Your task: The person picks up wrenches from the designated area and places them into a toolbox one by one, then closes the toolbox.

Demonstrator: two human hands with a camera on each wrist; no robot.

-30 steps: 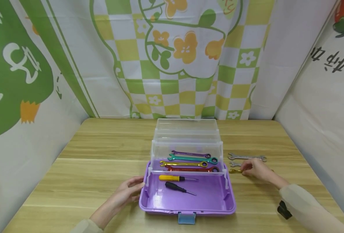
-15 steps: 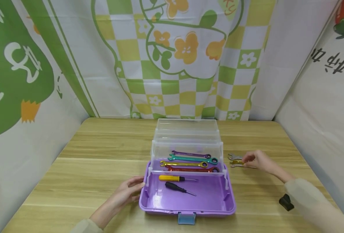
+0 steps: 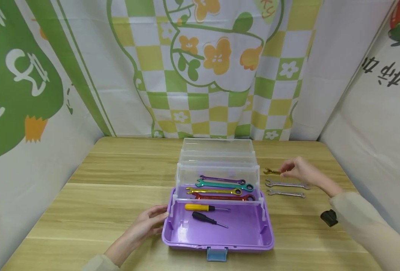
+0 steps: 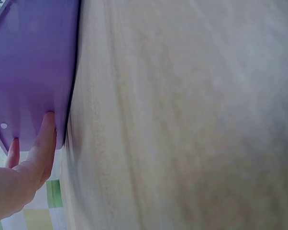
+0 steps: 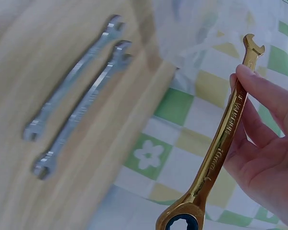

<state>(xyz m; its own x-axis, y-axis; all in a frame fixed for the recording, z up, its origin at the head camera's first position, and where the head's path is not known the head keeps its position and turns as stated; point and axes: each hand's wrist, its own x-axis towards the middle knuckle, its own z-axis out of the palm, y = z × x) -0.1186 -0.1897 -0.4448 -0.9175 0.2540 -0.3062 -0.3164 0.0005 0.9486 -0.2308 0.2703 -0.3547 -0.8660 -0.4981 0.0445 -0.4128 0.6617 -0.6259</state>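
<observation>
Between thumb and fingers, my right hand (image 3: 300, 172) pinches a gold ratcheting combination wrench (image 5: 219, 143) by its shank. The right wrist view shows its open end upward and its ring end low, held above the table. On the table just in front of it lie two silver wrenches, a longer one (image 3: 286, 184) and a shorter one (image 3: 287, 194), side by side. At the toolbox's left side, my left hand (image 3: 141, 224) rests with extended fingers touching the outer wall of the purple toolbox (image 4: 34, 72). The toolbox stands with its clear trays raised.
In the toolbox lie a yellow screwdriver (image 3: 198, 207) and a black screwdriver (image 3: 205, 217). A clear tray (image 3: 217, 171) shows purple, teal, gold and red wrenches. A blue latch (image 3: 217, 254) hangs at the front. A black object (image 3: 329, 218) is by my right sleeve. Behind hangs patterned cloth (image 3: 217, 109).
My right hand has carried the gold wrench away from me, from in front of the two silver wrenches, over them, to behind them. My left hand has stayed at the toolbox.
</observation>
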